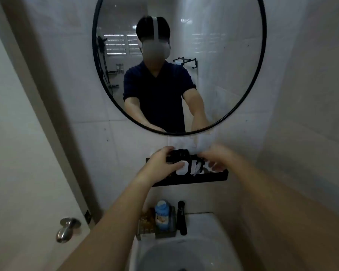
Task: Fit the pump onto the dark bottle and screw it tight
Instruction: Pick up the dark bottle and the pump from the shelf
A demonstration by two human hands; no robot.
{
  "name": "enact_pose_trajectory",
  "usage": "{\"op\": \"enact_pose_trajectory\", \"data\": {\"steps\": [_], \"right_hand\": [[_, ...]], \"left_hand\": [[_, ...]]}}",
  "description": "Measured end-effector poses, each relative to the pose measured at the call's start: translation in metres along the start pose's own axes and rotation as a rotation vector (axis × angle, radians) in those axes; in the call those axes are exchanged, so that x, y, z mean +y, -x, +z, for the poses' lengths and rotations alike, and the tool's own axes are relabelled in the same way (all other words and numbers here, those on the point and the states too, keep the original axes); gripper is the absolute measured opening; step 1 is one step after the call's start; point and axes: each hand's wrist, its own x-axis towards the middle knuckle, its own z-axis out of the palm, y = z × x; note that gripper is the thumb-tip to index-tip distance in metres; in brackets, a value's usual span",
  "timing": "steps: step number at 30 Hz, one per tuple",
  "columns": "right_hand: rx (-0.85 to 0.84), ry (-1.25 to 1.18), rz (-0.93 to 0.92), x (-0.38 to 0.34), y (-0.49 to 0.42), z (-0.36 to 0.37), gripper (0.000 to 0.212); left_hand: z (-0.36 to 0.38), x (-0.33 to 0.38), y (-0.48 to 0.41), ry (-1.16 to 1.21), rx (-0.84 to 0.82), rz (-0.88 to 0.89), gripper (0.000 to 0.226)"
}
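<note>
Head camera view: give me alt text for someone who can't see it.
Both hands reach to a black wall shelf under a round mirror: the left hand grips a dark bottle with a white label, and the right hand hovers beside it. Below sits a white sink.

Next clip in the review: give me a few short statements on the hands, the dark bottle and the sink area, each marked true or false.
1. The left hand grips the dark bottle. True.
2. The dark bottle stands in the sink basin. False: it is up at the black wall shelf.
3. The right hand is beside the bottle. True.
4. A blue bottle stands behind the basin. True.
5. The mirror is square. False: it is round.
</note>
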Motion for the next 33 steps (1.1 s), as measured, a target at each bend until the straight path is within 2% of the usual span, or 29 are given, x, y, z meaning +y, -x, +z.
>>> {"op": "enact_pose_trajectory", "data": {"steps": [10,18,22,28,33], "right_hand": [[-0.120,0.002,0.077,-0.007,-0.012,0.001,0.025],[-0.164,0.030,0.092,-0.006,-0.028,0.002,0.036],[-0.128,-0.038,0.071,-0.004,-0.027,-0.001,0.021],[0.002,-0.126,-0.100,0.000,-0.008,-0.015,0.025],[0.102,-0.128,-0.362,-0.007,0.014,-0.023,0.027]], "left_hand": [[0.007,-0.009,-0.011,0.052,0.027,0.000,0.079],[0.006,-0.011,-0.014,0.097,0.011,-0.008,0.069],[0.006,-0.011,-0.014,0.101,0.008,-0.010,0.069],[0.006,-0.012,-0.015,0.090,0.013,-0.006,0.068],[0.005,-0.011,-0.015,0.093,0.008,-0.017,0.069]]}}
